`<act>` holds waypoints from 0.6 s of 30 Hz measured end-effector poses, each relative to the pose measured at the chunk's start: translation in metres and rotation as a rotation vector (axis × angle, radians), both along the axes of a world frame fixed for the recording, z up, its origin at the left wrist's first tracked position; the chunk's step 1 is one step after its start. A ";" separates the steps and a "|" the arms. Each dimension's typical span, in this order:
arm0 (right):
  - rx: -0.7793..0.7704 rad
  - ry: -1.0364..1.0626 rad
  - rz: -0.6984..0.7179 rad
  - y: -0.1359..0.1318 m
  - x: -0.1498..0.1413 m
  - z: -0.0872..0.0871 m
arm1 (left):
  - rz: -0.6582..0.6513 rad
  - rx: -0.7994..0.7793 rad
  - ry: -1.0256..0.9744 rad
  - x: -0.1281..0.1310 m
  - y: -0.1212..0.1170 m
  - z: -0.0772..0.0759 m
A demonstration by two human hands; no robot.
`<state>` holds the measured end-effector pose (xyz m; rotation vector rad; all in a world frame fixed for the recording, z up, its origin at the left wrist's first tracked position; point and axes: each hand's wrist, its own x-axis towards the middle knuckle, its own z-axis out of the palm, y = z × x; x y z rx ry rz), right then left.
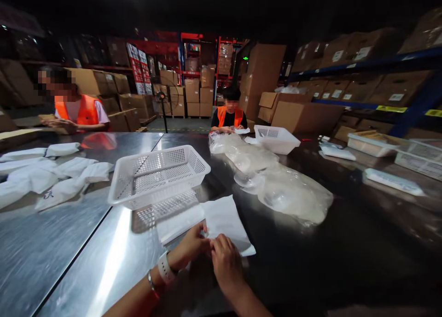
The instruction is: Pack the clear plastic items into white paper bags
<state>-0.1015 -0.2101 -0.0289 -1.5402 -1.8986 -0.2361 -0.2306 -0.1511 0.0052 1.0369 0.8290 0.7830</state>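
Observation:
A flat white packet [226, 220] lies on the shiny metal table [103, 266] right in front of me. My left hand [189, 248], with a white watch on the wrist, pinches the packet's near edge with curled fingers. My right hand [226, 261] rests beside it, fingers bent down onto the same edge. A second white sheet [177, 222] lies partly under the packet, to its left. Just beyond stands an empty white mesh basket [160, 172].
A heap of clear plastic bags [276, 183] stretches away on the right. Folded white packets [51, 174] lie at the left. Two people in orange vests [78, 109] work at the far side, one next to another basket [276, 138]. Trays [376, 144] and cartons line the right.

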 end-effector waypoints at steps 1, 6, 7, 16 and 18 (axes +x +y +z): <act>0.033 0.000 0.015 0.000 0.000 -0.001 | -0.002 0.002 -0.008 0.001 0.000 0.000; 0.064 0.278 0.233 0.001 0.001 -0.002 | -0.002 0.012 0.018 0.002 -0.001 0.000; 0.032 0.399 0.258 0.002 0.002 -0.002 | 0.011 0.027 0.041 0.002 -0.001 0.000; -0.145 1.596 -0.028 -0.061 0.195 0.005 | -0.047 0.472 0.537 -0.002 -0.005 0.003; -0.112 1.668 -0.240 -0.115 0.262 0.003 | -0.088 0.585 0.670 -0.002 -0.013 0.001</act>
